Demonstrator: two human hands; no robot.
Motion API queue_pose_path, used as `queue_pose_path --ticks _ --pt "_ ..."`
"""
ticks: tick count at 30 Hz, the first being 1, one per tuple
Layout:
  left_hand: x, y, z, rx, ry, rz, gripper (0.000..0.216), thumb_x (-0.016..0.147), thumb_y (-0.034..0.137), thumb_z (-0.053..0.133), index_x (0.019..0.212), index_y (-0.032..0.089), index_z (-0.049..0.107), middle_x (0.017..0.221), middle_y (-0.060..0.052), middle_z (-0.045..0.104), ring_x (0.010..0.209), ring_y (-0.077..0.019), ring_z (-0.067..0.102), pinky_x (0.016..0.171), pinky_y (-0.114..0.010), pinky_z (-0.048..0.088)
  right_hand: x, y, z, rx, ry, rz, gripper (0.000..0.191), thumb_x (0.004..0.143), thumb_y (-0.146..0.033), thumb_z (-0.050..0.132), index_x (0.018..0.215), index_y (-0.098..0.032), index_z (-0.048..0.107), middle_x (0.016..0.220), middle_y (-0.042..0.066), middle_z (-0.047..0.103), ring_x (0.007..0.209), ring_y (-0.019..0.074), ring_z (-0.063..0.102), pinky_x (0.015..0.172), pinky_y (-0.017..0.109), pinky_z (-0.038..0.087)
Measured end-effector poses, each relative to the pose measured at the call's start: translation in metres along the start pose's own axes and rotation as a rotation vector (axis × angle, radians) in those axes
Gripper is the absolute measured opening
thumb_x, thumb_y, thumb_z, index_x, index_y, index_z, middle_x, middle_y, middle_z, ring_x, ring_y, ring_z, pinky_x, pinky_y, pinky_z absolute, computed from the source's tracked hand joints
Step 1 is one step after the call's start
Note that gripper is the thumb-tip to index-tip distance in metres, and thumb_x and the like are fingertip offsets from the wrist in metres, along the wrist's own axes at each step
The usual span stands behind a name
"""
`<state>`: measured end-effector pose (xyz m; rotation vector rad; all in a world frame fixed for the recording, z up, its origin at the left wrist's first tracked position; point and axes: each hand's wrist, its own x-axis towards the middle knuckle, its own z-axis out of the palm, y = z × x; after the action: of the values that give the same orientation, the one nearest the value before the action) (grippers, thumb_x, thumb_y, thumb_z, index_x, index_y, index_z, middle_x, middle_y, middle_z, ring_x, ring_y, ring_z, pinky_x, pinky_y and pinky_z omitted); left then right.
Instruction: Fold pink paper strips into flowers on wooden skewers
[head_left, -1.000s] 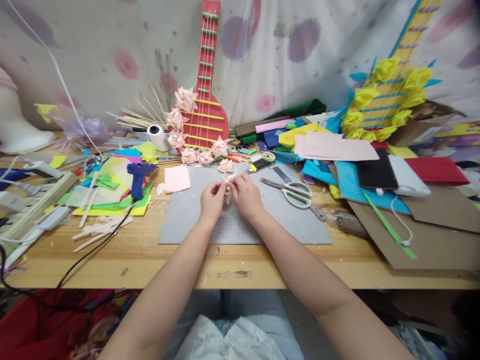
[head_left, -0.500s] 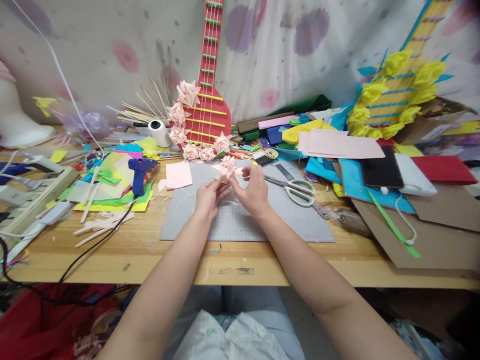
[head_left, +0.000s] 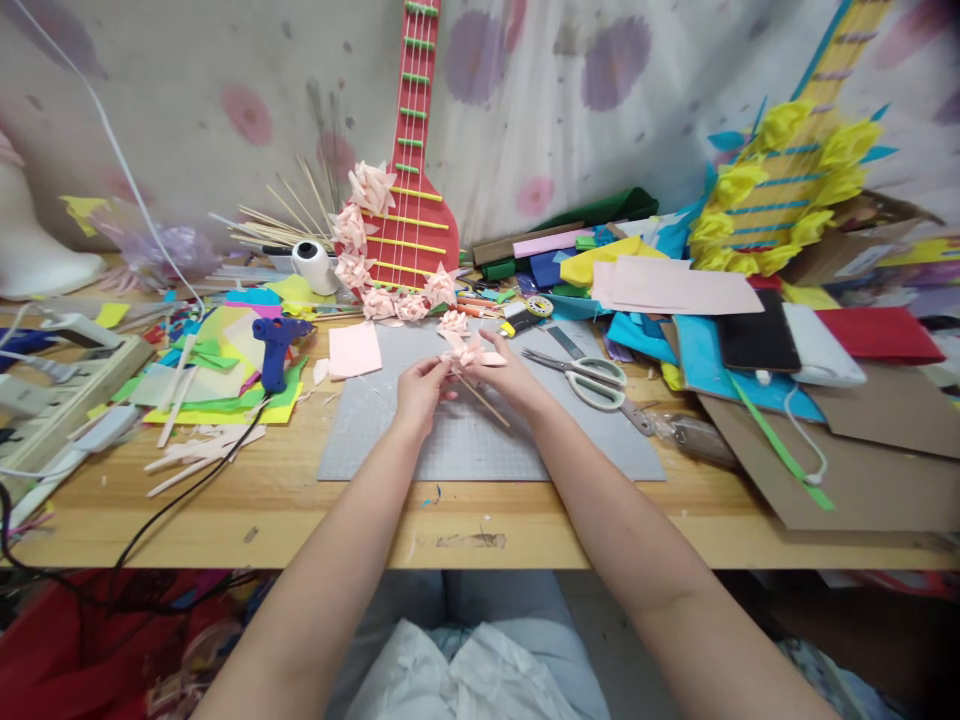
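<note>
Fingers [head_left: 430, 370] on pink paper flower [head_left: 466, 350]

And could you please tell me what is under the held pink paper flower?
Below it, a thin stick and the gray cutting mat show; left fingers and petals cover the stick's far end.

Matt paper flower [head_left: 468, 351], wooden stick [head_left: 486, 403]

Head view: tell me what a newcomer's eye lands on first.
Probably the red lute-shaped model, at the back just left of centre, trimmed with pink flowers. Then the yellow model at back right, edged with yellow flowers. In the middle, a pink flower on a stick is held over the grey mat.
</note>
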<state>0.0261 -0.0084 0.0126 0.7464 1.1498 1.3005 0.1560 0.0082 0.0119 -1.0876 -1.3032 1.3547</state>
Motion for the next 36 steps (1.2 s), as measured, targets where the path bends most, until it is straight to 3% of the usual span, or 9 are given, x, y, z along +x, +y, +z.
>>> queue_pose_path --ticks 5,11,17,22,29,36 --pt "0.006 -0.003 0.001 0.045 0.055 0.043 0.02 0.056 0.029 0.064 0.07 0.015 0.061 0.068 -0.001 0.061 0.056 -0.0101 0.056 0.038 -0.016 0.035 0.006 0.002 0.003 0.06 0.076 0.065 0.045 0.061 -0.034 0.064 0.101 -0.021 0.047 0.076 -0.002 0.06 0.066 0.0114 0.056 0.06 0.025 0.043" --pt "0.007 -0.005 0.004 0.117 0.139 0.108 0.021 0.059 0.03 0.062 0.074 0.015 0.064 0.069 -0.002 0.062 0.058 -0.0108 0.056 0.041 -0.016 0.033 0.004 -0.006 0.01 0.214 0.038 0.13 0.027 0.065 -0.038 0.06 0.078 -0.02 0.047 0.068 -0.004 0.054 0.054 0.0075 0.048 0.048 0.02 0.036" --pt "0.004 -0.004 0.005 0.019 0.121 0.093 0.019 0.059 0.028 0.063 0.071 0.014 0.063 0.072 -0.002 0.062 0.063 -0.0111 0.058 0.05 -0.019 0.041 0.006 -0.004 0.013 0.34 0.026 0.15 0.03 0.063 -0.04 0.063 0.074 -0.019 0.044 0.066 -0.004 0.052 0.054 0.0071 0.048 0.048 0.02 0.037" --pt "0.006 -0.004 0.004 -0.081 0.105 0.068 0.024 0.052 0.029 0.069 0.067 0.012 0.059 0.069 -0.002 0.06 0.062 -0.0113 0.057 0.051 -0.02 0.043 0.003 -0.005 0.015 0.295 0.024 0.137 0.034 0.063 -0.042 0.064 0.078 -0.02 0.043 0.067 -0.004 0.054 0.059 0.0082 0.052 0.052 0.02 0.041" --pt "0.01 -0.004 0.002 -0.136 0.157 0.067 0.03 0.048 0.031 0.073 0.064 0.013 0.056 0.065 -0.001 0.059 0.058 -0.0095 0.055 0.044 -0.017 0.038 -0.004 0.0 0.016 0.169 -0.105 0.216 0.056 0.055 -0.021 0.071 0.099 -0.023 0.036 0.076 -0.004 0.056 0.06 0.0088 0.055 0.052 0.022 0.046" --pt "0.015 -0.004 -0.002 -0.141 0.182 0.034 0.035 0.045 0.032 0.075 0.067 0.013 0.057 0.065 0.0 0.058 0.058 -0.0082 0.054 0.041 -0.015 0.033 -0.004 -0.004 0.015 -0.012 -0.042 0.271 0.04 0.064 -0.021 0.064 0.094 -0.02 0.037 0.063 -0.005 0.052 0.051 0.0074 0.05 0.043 0.018 0.04"
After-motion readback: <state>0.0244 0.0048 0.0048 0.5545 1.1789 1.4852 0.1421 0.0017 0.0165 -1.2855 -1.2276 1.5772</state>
